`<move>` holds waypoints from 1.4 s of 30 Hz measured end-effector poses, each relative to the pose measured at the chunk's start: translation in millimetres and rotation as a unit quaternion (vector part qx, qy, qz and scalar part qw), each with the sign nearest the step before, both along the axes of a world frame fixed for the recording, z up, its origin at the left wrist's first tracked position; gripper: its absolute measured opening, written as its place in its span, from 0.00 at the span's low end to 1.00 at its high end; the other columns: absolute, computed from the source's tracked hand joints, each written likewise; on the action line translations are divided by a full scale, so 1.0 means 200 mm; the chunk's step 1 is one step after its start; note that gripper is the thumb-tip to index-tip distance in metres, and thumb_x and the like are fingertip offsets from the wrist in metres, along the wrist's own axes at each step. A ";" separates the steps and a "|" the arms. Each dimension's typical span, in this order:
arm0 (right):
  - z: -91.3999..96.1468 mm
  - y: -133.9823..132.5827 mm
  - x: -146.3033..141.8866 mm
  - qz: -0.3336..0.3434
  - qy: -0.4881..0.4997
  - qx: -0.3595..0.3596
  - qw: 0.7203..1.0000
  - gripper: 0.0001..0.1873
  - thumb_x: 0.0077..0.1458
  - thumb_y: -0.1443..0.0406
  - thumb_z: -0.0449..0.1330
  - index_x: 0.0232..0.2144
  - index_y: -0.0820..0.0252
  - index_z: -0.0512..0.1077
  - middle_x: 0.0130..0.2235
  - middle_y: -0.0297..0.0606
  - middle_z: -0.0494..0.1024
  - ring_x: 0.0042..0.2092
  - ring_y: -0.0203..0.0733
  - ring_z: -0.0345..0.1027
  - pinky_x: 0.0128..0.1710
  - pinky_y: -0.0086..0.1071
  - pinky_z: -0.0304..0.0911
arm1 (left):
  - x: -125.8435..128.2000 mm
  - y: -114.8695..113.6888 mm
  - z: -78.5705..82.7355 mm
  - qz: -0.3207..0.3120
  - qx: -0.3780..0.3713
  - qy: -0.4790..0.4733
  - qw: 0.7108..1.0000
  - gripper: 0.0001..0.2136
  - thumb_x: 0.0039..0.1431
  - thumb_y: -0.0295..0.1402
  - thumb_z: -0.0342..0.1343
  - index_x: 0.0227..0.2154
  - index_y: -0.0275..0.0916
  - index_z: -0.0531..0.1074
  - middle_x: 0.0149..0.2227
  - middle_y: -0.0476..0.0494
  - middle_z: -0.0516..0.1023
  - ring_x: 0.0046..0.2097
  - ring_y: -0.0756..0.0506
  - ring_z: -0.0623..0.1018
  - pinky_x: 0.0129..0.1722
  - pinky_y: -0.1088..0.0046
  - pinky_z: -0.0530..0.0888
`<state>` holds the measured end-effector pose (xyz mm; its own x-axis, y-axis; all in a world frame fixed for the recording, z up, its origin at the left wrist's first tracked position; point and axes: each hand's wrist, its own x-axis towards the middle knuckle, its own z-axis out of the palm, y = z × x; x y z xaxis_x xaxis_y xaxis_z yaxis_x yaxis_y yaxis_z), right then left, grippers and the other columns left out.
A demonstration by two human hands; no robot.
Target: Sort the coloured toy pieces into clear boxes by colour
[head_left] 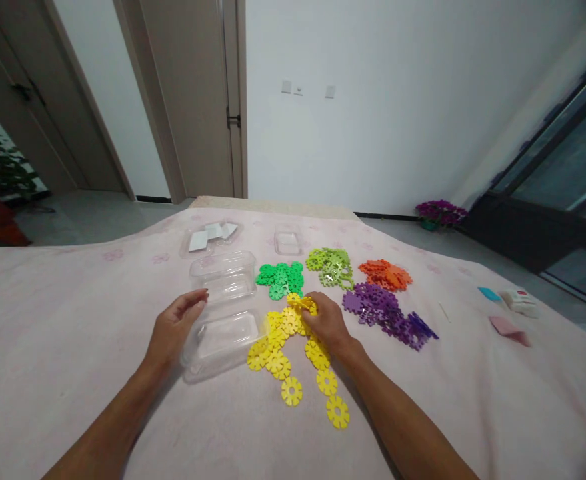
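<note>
My right hand (329, 324) pinches some yellow notched plastic discs (300, 302) at the top of the yellow pile (275, 337). Several more yellow discs lie loose below it. My left hand (173, 327) is open and holds nothing, its fingers loosely curved above the left side of a clear plastic box (223, 340). Whether it touches that box I cannot tell. Behind it stands another clear container (223, 277). A pile of green discs (280, 277) lies just beyond the yellow ones.
Farther right lie lime-green pieces (330, 267), orange pieces (385, 274) and purple pieces (385, 310). At the back are a small clear tray (287, 244) and white cards (213, 231). A white packet (519, 302) and a pink cloth (509, 330) rest near the right edge.
</note>
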<state>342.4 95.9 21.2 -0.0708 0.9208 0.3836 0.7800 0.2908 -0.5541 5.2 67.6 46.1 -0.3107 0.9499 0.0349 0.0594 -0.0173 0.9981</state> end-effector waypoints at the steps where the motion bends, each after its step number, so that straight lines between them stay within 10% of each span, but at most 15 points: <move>1: 0.01 0.00 0.00 -0.004 0.009 0.005 1.000 0.11 0.50 0.66 0.57 0.38 0.57 0.73 0.39 0.39 0.78 0.42 0.47 0.72 0.45 0.39 0.66 | 0.01 0.01 -0.03 -0.011 -0.012 -0.044 0.999 0.24 0.48 0.46 0.67 0.48 0.39 0.77 0.48 0.39 0.82 0.47 0.41 0.80 0.47 0.67 0.75; 12: 0.33 0.01 -0.33 0.099 0.075 0.092 0.988 0.10 0.49 0.68 0.58 0.35 0.56 0.74 0.36 0.37 0.78 0.40 0.43 0.72 0.42 0.34 0.66 | 0.05 0.10 -0.05 -0.105 -0.060 -0.082 0.989 0.20 0.48 0.44 0.66 0.41 0.36 0.79 0.43 0.36 0.83 0.47 0.40 0.81 0.52 0.62 0.72; 22: 0.32 0.02 -0.66 0.269 0.038 0.022 0.962 0.15 0.51 0.59 0.69 0.41 0.54 0.76 0.41 0.35 0.80 0.43 0.41 0.73 0.45 0.33 0.65 | 0.05 0.07 -0.05 -0.132 0.001 -0.065 0.989 0.20 0.55 0.47 0.61 0.43 0.36 0.78 0.47 0.37 0.81 0.50 0.39 0.79 0.53 0.63 0.71; 26: 0.32 0.02 -0.60 0.262 0.098 0.009 0.960 0.29 0.44 0.55 0.73 0.50 0.52 0.75 0.48 0.37 0.79 0.48 0.43 0.73 0.50 0.37 0.66 | 0.06 0.06 -0.03 -0.144 -0.019 -0.101 0.984 0.23 0.55 0.49 0.60 0.45 0.35 0.76 0.44 0.36 0.82 0.46 0.38 0.80 0.47 0.63 0.74; 32: 0.24 0.06 -0.37 0.144 0.217 -0.040 0.965 0.14 0.59 0.56 0.60 0.43 0.57 0.78 0.43 0.39 0.80 0.44 0.43 0.74 0.47 0.38 0.69 | 0.07 0.08 -0.08 -0.136 -0.075 -0.093 0.983 0.24 0.49 0.46 0.66 0.46 0.36 0.75 0.40 0.38 0.82 0.39 0.43 0.81 0.37 0.69 0.75; 36: 0.10 0.06 -0.14 0.057 0.108 -0.018 0.992 0.15 0.58 0.57 0.60 0.44 0.56 0.77 0.46 0.42 0.79 0.50 0.49 0.71 0.55 0.47 0.64 | 0.05 0.11 -0.09 -0.118 -0.077 -0.103 0.985 0.24 0.45 0.44 0.68 0.44 0.37 0.76 0.39 0.39 0.83 0.38 0.43 0.81 0.36 0.69 0.75; 42: -0.03 -0.05 -0.04 0.127 -0.074 -0.102 0.984 0.42 0.49 0.52 0.68 0.64 0.56 0.63 0.65 0.49 0.64 0.66 0.58 0.54 0.65 0.53 0.49 | -0.04 0.13 -0.04 -0.081 -0.085 -0.099 0.988 0.25 0.44 0.43 0.69 0.45 0.37 0.76 0.39 0.38 0.83 0.40 0.43 0.82 0.39 0.69 0.75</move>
